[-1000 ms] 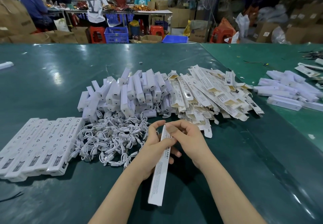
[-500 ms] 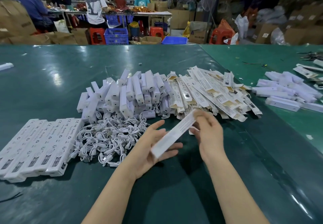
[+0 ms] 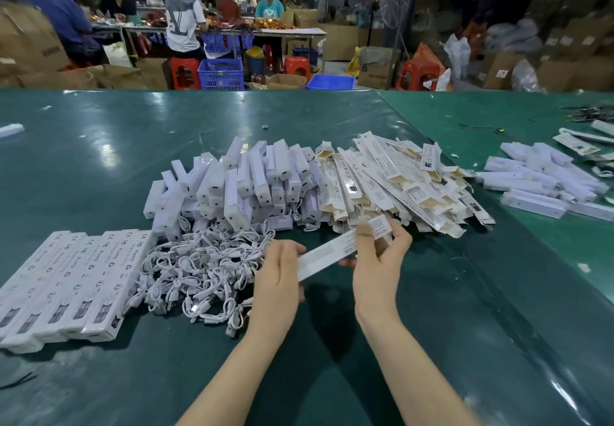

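Flat white box [image 3: 327, 255] is hanging mid-frame, just over the green table [image 3: 432, 342]. I am gripping its ends with my left hand [image 3: 278, 281] and right hand [image 3: 378, 267]. Packed boxes [image 3: 76, 279] at lower left are showing "RoHS".

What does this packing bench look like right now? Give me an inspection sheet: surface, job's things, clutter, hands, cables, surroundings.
Surface: green table, glossy.
Job's things: flat carton held above it; pile of flat cartons; heap of white units; row of packed boxes.
Clutter: paper scraps; second heap at right.
Grippers: left hand and right hand each grip an end of the flat carton.
Cables: tangle of white cables beside the packed boxes.
Surroundings: people at a far table; blue crate.
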Available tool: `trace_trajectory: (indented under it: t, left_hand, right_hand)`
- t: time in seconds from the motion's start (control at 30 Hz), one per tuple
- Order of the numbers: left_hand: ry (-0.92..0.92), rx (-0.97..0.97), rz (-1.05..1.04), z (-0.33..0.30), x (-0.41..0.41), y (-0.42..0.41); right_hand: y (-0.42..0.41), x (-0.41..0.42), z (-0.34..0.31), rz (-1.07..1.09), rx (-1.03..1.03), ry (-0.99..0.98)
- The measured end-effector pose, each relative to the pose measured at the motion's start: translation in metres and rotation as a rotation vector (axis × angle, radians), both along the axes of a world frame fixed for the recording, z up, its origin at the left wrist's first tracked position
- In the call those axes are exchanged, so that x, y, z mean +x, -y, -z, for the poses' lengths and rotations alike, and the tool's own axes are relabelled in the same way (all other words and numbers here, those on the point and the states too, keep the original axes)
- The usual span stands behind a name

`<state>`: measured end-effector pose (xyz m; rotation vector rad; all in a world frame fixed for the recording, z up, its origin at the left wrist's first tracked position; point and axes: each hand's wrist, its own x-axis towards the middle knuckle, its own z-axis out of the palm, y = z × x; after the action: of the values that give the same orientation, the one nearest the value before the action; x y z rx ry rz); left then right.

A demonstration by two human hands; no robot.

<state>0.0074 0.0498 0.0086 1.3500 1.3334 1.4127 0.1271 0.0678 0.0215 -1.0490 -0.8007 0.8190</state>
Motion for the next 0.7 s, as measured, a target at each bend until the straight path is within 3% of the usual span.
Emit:
trace_trajectory:
  t: [0.17, 0.23, 0.3, 0.37, 0.43, 0.53, 0.57, 0.7]
  left_hand:
    - [-0.25, -0.103, 0.431, -0.01, 0.003, 0.003]
    - [-0.433, -0.055, 0.427, -0.019, 0.006, -0.001]
    - [-0.479, 0.009, 0.341, -0.027, 0.009, -0.004]
    - [-0.496, 0.015, 0.247, -0.032, 0.004, -0.002]
    - [-0.402, -0.017, 0.234, -0.033, -0.011, 0.005]
    - [0.129, -0.215, 0.319, -0.038, -0.035, 0.017]
    - [0.232, -0.256, 0.323, -0.039, -0.042, 0.021]
    - [0.262, -0.302, 0.305, -0.042, -0.058, 0.032]
  right_hand:
    - [-0.006, 0.024, -0.008, -0.056, -0.079, 0.096]
    - [-0.005, 0.022, -0.008, -0.132, -0.09, 0.236]
    - [-0.002, 0.014, -0.006, -0.246, -0.074, 0.323]
    - [0.0, 0.005, -0.007, -0.347, -0.073, 0.278]
    - [0.001, 0.001, -0.007, -0.393, -0.105, 0.183]
    - [0.002, -0.006, -0.003, -0.442, -0.143, 0.192]
    - [0.003, -0.01, -0.002, -0.462, -0.157, 0.21]
    - [0.009, -0.025, 0.001, -0.515, -0.165, 0.301]
